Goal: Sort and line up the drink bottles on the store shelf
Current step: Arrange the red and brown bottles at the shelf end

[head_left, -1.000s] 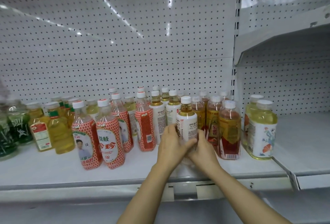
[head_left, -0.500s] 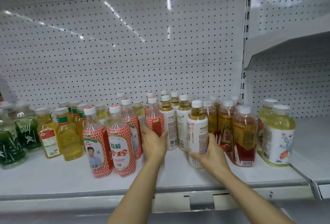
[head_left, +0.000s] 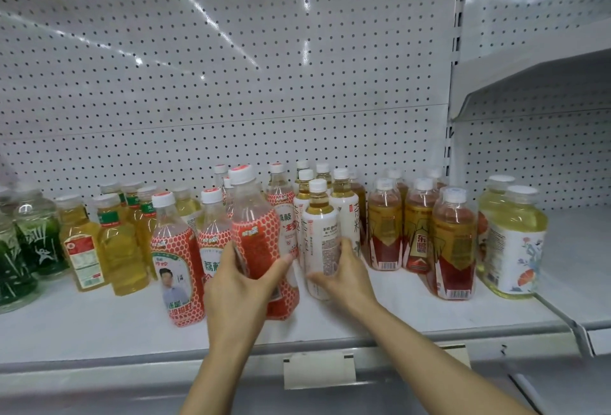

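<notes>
My left hand [head_left: 239, 285] grips a red-and-white patterned bottle [head_left: 256, 242] near the shelf's front, tilted slightly left. My right hand [head_left: 342, 274] holds a white-labelled tea bottle [head_left: 320, 232] standing just right of it. Two more red-patterned bottles [head_left: 177, 269] stand to the left, and others of that kind sit behind. More white-labelled tea bottles [head_left: 345, 213] stand in a row behind the one I hold.
The white shelf [head_left: 413, 302] holds green bottles [head_left: 20, 249] at far left, yellow juice bottles [head_left: 122, 249], gold-and-red labelled bottles [head_left: 453, 246] to the right, and a large pale-yellow flower-labelled bottle [head_left: 515, 242]. Pegboard wall behind. An empty shelf bay [head_left: 578, 249] lies at far right.
My left hand left the white bottle, reached left to a red-patterned bottle in the back and has brought it forward. My right hand stayed on the white-labelled tea bottle.
</notes>
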Demonstrator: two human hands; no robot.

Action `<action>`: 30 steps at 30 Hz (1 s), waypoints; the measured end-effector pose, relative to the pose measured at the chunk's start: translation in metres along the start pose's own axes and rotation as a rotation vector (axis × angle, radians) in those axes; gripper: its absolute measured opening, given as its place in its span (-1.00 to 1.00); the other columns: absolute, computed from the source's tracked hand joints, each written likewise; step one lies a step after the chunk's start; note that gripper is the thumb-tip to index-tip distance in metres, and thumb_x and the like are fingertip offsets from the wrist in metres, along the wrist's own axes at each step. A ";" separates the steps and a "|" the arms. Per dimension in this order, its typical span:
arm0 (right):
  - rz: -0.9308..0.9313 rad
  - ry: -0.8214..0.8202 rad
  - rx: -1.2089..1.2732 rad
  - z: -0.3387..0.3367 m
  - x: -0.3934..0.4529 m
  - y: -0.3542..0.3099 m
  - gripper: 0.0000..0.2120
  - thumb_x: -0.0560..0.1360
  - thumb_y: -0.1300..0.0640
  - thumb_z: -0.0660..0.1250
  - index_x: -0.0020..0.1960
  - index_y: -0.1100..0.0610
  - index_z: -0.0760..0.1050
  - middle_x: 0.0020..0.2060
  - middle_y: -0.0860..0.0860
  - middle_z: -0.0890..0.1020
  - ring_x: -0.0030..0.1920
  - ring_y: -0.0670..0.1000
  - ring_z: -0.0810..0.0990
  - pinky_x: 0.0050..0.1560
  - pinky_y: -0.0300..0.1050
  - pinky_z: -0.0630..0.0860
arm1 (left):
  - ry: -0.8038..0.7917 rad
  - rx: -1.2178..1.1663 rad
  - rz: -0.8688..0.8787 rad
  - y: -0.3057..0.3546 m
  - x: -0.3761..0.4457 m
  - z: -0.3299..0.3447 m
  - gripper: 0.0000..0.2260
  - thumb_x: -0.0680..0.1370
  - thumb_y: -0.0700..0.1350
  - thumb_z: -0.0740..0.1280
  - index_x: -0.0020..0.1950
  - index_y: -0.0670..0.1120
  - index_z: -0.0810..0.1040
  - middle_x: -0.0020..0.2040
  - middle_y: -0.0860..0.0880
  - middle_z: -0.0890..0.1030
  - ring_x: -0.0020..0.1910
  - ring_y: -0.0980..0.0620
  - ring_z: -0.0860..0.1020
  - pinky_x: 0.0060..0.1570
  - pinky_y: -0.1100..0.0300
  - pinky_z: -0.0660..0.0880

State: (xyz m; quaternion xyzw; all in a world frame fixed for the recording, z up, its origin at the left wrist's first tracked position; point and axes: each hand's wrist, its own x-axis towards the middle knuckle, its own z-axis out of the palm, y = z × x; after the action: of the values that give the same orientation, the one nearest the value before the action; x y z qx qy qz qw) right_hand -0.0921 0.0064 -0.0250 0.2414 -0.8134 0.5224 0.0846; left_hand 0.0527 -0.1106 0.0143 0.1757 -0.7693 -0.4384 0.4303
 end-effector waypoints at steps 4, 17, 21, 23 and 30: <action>-0.018 -0.017 -0.012 0.020 0.003 -0.007 -0.23 0.33 0.02 0.57 0.39 0.05 0.21 0.33 -0.03 0.49 0.29 0.01 0.51 0.25 -0.03 0.49 | 0.046 0.016 -0.002 -0.003 -0.006 -0.021 -0.52 0.26 0.32 0.48 0.06 0.17 0.45 -0.14 0.29 0.56 -0.12 0.29 0.55 -0.16 0.23 0.50; -0.030 0.017 -0.076 0.030 0.011 -0.008 -0.20 0.34 0.01 0.56 0.40 0.16 0.20 0.33 0.08 0.43 0.31 0.08 0.46 0.25 -0.01 0.44 | 0.166 0.108 -0.092 -0.012 -0.009 -0.098 -0.44 0.28 0.18 0.59 0.23 0.08 0.55 0.00 0.13 0.68 -0.04 0.13 0.64 0.05 0.11 0.59; -0.024 0.011 -0.048 0.028 0.008 -0.008 -0.23 0.34 0.02 0.56 0.39 0.16 0.25 0.31 0.08 0.46 0.29 0.11 0.49 0.23 0.05 0.45 | 0.305 0.212 -0.129 -0.023 0.010 -0.143 -0.50 0.31 0.19 0.57 0.17 0.06 0.55 -0.04 0.07 0.66 -0.04 -0.01 0.62 0.11 0.02 0.56; -0.016 0.006 -0.033 0.028 0.006 -0.010 -0.25 0.34 0.04 0.56 0.39 0.17 0.25 0.32 0.08 0.48 0.29 0.12 0.50 0.23 0.07 0.45 | 0.343 0.241 -0.163 -0.036 0.022 -0.160 -0.49 0.32 0.19 0.57 0.19 0.04 0.56 0.02 0.01 0.68 0.00 -0.06 0.62 0.11 -0.04 0.56; 0.032 -0.006 -0.049 0.027 0.002 -0.018 -0.27 0.36 0.04 0.55 0.37 0.17 0.25 0.32 0.09 0.50 0.28 0.12 0.51 0.25 0.06 0.44 | 0.264 0.233 -0.227 -0.078 0.057 -0.162 -0.41 0.31 0.17 0.58 0.25 -0.02 0.53 0.15 -0.07 0.67 0.06 -0.12 0.63 0.13 -0.14 0.58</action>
State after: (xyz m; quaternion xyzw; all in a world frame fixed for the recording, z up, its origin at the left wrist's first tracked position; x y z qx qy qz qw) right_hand -0.0823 -0.0247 -0.0217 0.2280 -0.8300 0.5027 0.0797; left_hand 0.1443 -0.2759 0.0191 0.3656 -0.7270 -0.3655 0.4520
